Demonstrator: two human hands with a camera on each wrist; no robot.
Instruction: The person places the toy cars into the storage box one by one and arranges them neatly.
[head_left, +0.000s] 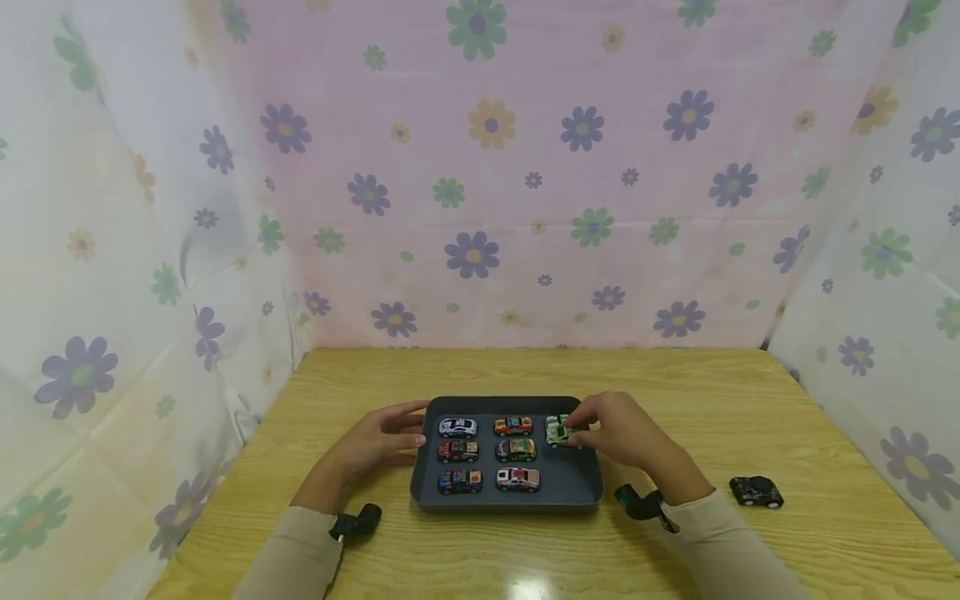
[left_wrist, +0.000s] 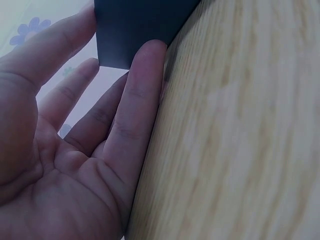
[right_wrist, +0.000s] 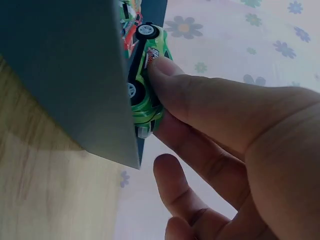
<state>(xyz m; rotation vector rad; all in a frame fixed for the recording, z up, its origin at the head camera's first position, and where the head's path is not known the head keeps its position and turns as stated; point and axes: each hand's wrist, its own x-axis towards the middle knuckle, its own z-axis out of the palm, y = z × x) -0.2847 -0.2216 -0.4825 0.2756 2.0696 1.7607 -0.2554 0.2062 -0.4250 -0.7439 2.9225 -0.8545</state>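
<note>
Head view: dark grey tray (head_left: 577, 493) sits on the wooden table (head_left: 750, 400), lower centre of the frame, holding seven toy cars in rows. Right hand (head_left: 618, 433) reaches over the tray's upper right corner — thumb and fingers pinch the green toy car (head_left: 557, 431), which sits at the top of the right column. Wheels appear to be on or just above the tray floor; cannot tell which.

Right wrist view: green toy car (right_wrist: 145, 75) seen just beyond the tray wall (right_wrist: 70, 75), upper centre of the frame, with a fingertip (right_wrist: 165, 70) pressed on its side. Another car, red and green, partly visible behind it at the top edge.

Left hand (head_left: 378, 442) lies at the tray's left edge, fingers straight and relaxed, gripping nothing. Left wrist view: fingers (left_wrist: 137, 100) extended, tips touching the tray's outer wall (left_wrist: 135, 30) in the upper part of the frame; edge of the hand rests on the table.

Other cars in the tray: white one (head_left: 457, 427) upper left, red one (head_left: 513, 426) upper middle, then two darker ones in the middle row and two in the bottom row.

Outside the tray — a black toy car (head_left: 756, 491) on the table at the right of the frame, well apart from the tray. Flowered curtains (head_left: 480, 167) enclose the table on three sides.
</note>
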